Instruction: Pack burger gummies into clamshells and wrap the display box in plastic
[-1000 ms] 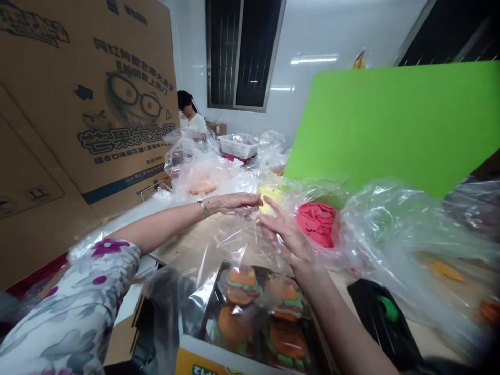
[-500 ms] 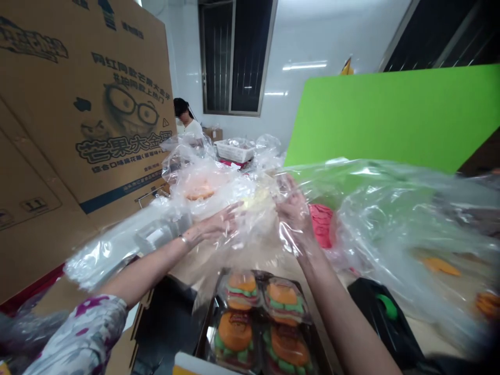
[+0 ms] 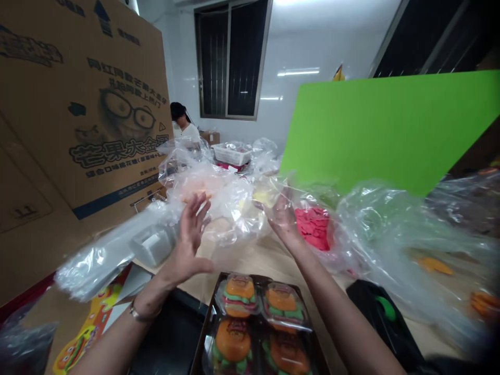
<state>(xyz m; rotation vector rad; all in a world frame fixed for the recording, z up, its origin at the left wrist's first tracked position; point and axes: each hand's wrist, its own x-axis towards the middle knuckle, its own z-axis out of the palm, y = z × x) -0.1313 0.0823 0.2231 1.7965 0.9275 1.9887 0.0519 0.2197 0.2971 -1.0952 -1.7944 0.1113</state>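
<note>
My left hand (image 3: pixel 189 242) is raised with its fingers spread and holds nothing. It hovers over the table near a clear plastic bag of pale orange pieces (image 3: pixel 201 190). My right hand (image 3: pixel 283 213) reaches into the clear plastic around some yellow pieces (image 3: pixel 262 198); thumb and fingers look apart, partly blurred behind the film. Just right of that wrist is a bag of pink-red pieces (image 3: pixel 314 228). Below both hands stands a dark tray (image 3: pixel 213 299) with several burger-shaped sweets (image 3: pixel 234 338) in clear plastic shells.
A tall cardboard carton (image 3: pixel 117 104) stands at the left and a green board (image 3: pixel 375 130) at the back right. Loose plastic bags (image 3: pixel 383 229) cover the right side, beside a black tape dispenser (image 3: pixel 383 317). A person (image 3: pixel 183 125) and a white basket (image 3: pixel 232 154) are behind.
My left hand has let go of the plastic and drawn back left, opening its fingers. The film stretched by my right hand has sunk down, uncovering the pink-red pieces.
</note>
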